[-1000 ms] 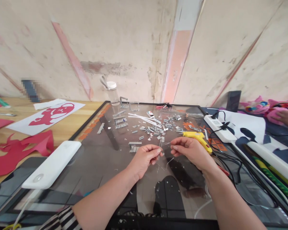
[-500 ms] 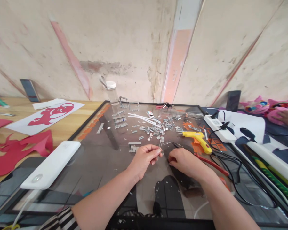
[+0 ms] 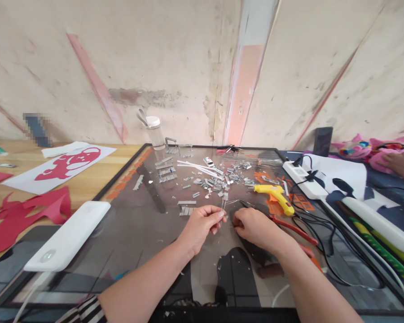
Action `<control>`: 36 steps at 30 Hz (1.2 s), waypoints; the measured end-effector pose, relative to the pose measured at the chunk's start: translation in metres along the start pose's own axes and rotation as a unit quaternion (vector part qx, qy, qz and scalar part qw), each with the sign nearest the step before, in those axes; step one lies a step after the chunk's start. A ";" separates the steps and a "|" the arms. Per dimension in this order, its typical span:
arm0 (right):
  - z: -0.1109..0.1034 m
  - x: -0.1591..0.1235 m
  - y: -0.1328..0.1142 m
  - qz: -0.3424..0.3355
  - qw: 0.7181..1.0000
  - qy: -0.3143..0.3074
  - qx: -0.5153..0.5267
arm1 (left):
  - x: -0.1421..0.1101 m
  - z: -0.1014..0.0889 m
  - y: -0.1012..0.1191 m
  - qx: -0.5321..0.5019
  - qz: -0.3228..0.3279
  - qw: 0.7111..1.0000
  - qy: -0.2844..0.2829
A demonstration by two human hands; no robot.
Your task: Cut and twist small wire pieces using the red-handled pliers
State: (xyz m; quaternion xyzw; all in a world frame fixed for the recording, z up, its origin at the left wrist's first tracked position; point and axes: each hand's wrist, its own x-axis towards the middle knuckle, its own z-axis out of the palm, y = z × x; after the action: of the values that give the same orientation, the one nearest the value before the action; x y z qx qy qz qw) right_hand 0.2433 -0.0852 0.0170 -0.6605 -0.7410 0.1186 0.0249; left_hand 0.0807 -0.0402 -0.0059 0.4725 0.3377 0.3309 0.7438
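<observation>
My left hand (image 3: 202, 228) is closed in a pinch on a thin bent wire (image 3: 223, 204) that rises from between thumb and forefinger. A small grey piece (image 3: 225, 196) shows at the wire's upper end. Just to the right, my right hand (image 3: 255, 228) hovers low over the dark glass tabletop, its fingers curled together; whatever they hold is hidden. Pliers with red handles (image 3: 298, 229) lie partly behind that hand. Beyond my left hand stands a tiny grey bench-like model (image 3: 187, 209). Loose grey metal pieces (image 3: 237, 170) are heaped farther back.
A yellow glue gun (image 3: 276, 196) lies right of the heap, beside a white power strip (image 3: 303, 179) and tangled black cables. White sticks (image 3: 197, 167) and several small models sit farther back near a bottle (image 3: 155, 134). A white power bank (image 3: 69, 235) rests left; another person's hand (image 3: 399, 161) is far right.
The view has shifted slightly, moving the whole scene a little left. My left hand keeps its pinch on the wire, and my right hand stays curled close by.
</observation>
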 end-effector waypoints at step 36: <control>0.019 0.018 -0.012 0.038 0.694 0.062 0.717 | -0.001 0.001 0.000 -0.106 -0.050 0.993 -0.014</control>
State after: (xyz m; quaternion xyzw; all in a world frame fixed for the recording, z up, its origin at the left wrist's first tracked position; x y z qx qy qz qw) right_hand 0.2262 -0.0717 -0.0007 -0.4757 -0.4025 0.5731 0.5323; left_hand 0.0809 -0.0412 -0.0058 0.3782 0.3138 0.3205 0.8098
